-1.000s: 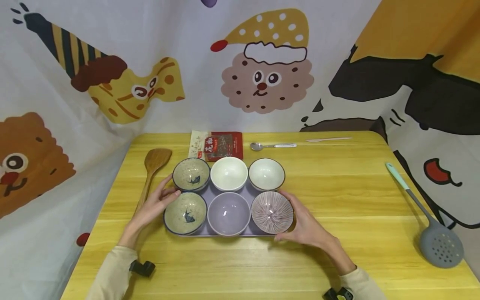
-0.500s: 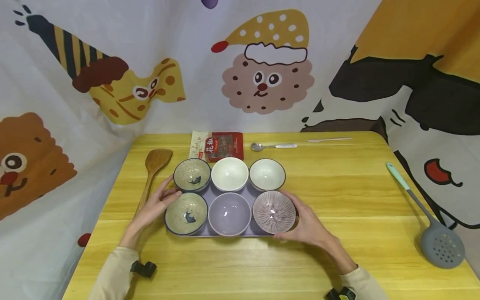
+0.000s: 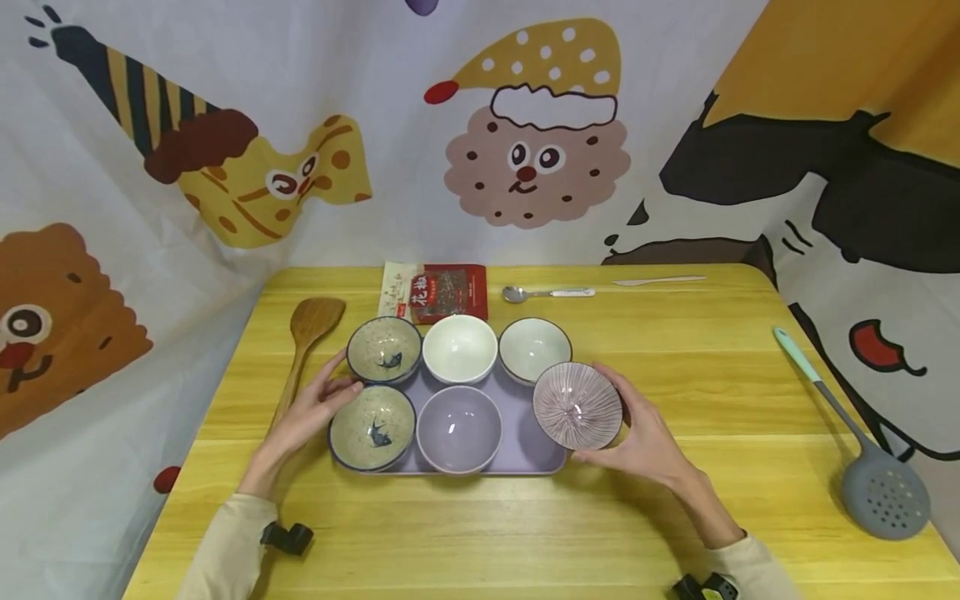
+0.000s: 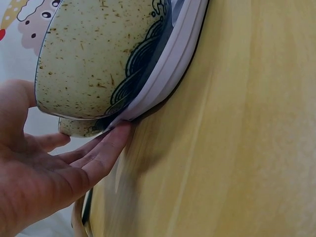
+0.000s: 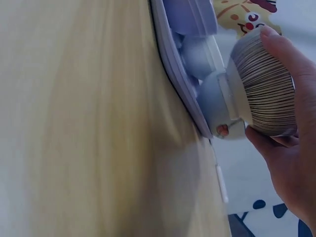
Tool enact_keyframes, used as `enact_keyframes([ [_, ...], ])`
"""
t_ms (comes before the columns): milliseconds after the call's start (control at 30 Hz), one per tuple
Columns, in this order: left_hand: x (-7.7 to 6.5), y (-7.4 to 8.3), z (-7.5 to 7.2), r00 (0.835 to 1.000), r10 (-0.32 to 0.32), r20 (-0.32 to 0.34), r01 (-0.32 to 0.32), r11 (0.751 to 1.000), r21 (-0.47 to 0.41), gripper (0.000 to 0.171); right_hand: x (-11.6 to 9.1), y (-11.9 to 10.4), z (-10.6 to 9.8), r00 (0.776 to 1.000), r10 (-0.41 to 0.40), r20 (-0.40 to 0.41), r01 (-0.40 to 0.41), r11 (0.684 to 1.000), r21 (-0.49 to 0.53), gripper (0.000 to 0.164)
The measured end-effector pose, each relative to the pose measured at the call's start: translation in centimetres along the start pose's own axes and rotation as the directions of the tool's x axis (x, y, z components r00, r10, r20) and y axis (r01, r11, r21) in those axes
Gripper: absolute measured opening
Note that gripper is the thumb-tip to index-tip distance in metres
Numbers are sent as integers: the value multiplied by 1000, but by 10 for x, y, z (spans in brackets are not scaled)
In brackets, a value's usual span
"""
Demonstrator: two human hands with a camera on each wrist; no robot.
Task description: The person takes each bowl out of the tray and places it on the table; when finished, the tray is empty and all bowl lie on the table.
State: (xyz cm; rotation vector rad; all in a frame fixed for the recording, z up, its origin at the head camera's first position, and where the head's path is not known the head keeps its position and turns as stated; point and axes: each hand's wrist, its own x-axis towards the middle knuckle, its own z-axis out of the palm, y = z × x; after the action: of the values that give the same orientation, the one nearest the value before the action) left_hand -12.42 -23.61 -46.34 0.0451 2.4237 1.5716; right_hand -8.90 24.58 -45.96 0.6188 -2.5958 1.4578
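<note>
Head view shows the right hand (image 3: 647, 437) curled round the striped bowl (image 3: 577, 406) over the right of the tray (image 3: 517, 429), left hand (image 3: 311, 408) straight-fingered at its left edge; swinging low could clip the far-right bowl (image 3: 534, 348).

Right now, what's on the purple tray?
Front speckled bowl, back speckled bowl, white bowl, dark-rimmed pale bowl, purple bowl. The right hand holds the striped bowl off the tray. The front-right tray surface shows bare; beneath the five bowls it's covered, can't be seen.
</note>
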Motion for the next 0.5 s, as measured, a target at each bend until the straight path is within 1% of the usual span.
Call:
enact_keyframes([
  [167, 0, 1, 0, 1000, -1, 3, 1, 1000, -4, 78, 1, -2, -18, 997, -19, -68, 18, 1000, -15, 125],
  [333, -1, 0, -1, 1000, 0, 4, 0, 1000, 3, 78, 7, 0, -38, 993, 12, -116, -10, 1000, 21, 121],
  [500, -1, 0, -1, 1000, 8, 8, -8, 1000, 7, 77, 15, 9, -56, 979, 47, -197, -41, 999, 33, 117],
])
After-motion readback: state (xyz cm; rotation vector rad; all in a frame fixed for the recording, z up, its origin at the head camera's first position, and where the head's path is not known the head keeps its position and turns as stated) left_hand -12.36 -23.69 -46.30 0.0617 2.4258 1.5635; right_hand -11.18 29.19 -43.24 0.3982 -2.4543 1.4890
